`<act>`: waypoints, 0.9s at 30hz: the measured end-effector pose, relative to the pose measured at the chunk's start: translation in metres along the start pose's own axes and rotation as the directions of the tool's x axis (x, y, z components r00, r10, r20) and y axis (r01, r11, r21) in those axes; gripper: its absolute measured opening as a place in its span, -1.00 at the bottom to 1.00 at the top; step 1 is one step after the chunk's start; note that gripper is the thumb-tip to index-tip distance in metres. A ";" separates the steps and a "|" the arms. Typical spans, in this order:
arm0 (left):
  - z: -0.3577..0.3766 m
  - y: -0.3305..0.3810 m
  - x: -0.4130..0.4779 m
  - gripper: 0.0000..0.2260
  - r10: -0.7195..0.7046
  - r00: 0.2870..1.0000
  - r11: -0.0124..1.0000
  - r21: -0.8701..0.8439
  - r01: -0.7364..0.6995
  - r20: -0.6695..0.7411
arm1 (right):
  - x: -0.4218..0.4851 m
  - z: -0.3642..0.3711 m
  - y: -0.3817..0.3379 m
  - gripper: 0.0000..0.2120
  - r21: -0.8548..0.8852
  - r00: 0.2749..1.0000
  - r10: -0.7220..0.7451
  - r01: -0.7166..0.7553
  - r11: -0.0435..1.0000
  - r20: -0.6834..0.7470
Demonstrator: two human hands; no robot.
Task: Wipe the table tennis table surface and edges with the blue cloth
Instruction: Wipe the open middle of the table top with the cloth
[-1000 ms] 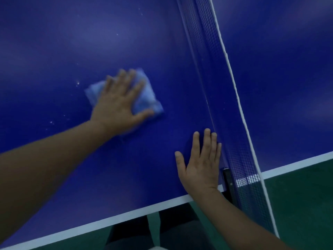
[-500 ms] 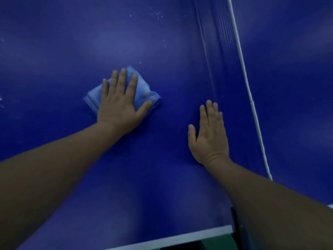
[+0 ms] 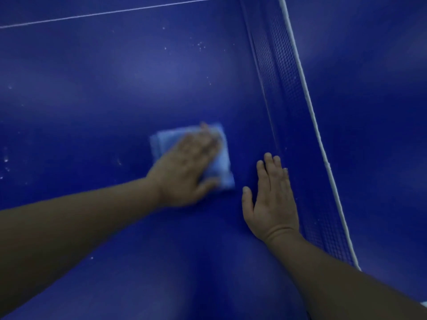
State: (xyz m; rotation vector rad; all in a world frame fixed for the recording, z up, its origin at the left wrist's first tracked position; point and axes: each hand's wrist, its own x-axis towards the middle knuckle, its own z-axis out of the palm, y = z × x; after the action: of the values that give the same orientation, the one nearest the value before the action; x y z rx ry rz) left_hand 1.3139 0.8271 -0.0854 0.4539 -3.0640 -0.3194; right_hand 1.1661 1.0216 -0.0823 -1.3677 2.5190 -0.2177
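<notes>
Since half a second ago, the left hand has slid the blue cloth toward the net, so the cloth now lies just beside the right hand where before a wide gap lay between them; the view has also tipped forward, bringing a thin white line on the far part of the table into sight and losing the near white edge.

No brand, label or writing can be read anywhere.

The left hand lies flat and spread on top of the folded cloth, pressing it to the table; it is blurred, so the fingers are hard to tell apart. The cloth shows beyond the fingertips and on the net side of the hand. The right hand rests palm down, fingers straight and close together, flat on the bare table right beside the foot of the net, gripping nothing.

The table is deep blue with a soft sheen and pale reflections. Small white specks dot it away from the net and farther up beyond the cloth. The net is dark blue mesh topped with a white band, running diagonally; past it lies the other half of the table. The room is dim.
</notes>
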 end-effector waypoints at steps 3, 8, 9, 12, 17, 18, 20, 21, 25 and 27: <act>0.007 0.015 -0.010 -0.31 0.310 0.946 0.949 0.019 -0.313 0.094 | 0.001 0.000 0.000 -0.33 0.031 1.000 0.009 -0.009 0.999 -0.015; -0.012 -0.011 0.090 -0.31 0.210 0.964 0.975 0.032 -0.218 0.164 | 0.001 -0.002 0.000 -0.33 0.050 1.000 0.008 -0.008 0.999 -0.015; -0.019 -0.017 0.114 -0.30 0.057 0.987 0.997 0.050 -0.066 0.150 | 0.000 -0.002 -0.001 -0.33 0.045 1.000 0.007 -0.006 0.999 -0.011; -0.016 -0.016 0.147 -0.28 -0.221 0.969 0.974 0.074 0.213 0.107 | 0.000 -0.003 -0.001 -0.34 0.056 1.000 0.012 -0.011 0.998 -0.026; 0.007 0.031 0.072 -0.30 0.119 0.991 0.990 0.066 -0.123 0.062 | 0.000 -0.004 0.000 -0.35 0.100 1.000 0.003 -0.002 0.995 -0.005; 0.006 0.030 0.071 -0.29 0.156 0.982 0.984 0.072 -0.164 0.104 | 0.000 -0.004 0.000 -0.35 0.104 1.000 0.005 -0.005 0.995 0.003; -0.003 0.009 0.099 -0.23 0.116 0.982 0.988 0.082 -0.129 0.148 | 0.000 -0.004 0.000 -0.36 0.089 1.000 0.009 -0.010 0.996 0.010; -0.008 -0.007 0.119 -0.19 0.001 0.991 0.997 0.078 -0.011 0.132 | 0.000 -0.003 0.000 -0.35 0.077 1.000 0.005 -0.006 0.997 0.007; -0.026 -0.067 0.165 -0.15 -0.442 0.894 0.897 0.063 0.438 0.073 | -0.001 -0.003 0.000 -0.35 0.061 1.000 -0.007 0.008 0.998 -0.016; -0.019 -0.048 0.151 -0.18 -0.424 0.904 0.905 0.065 0.420 0.052 | -0.001 -0.002 0.001 -0.36 0.069 1.000 -0.002 0.004 0.998 -0.021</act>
State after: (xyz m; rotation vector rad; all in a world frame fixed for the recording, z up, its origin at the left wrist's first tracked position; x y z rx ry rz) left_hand 1.1841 0.7349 -0.0775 1.1385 -3.0119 -0.2656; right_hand 1.1650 1.0231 -0.0805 -1.3497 2.5016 -0.3182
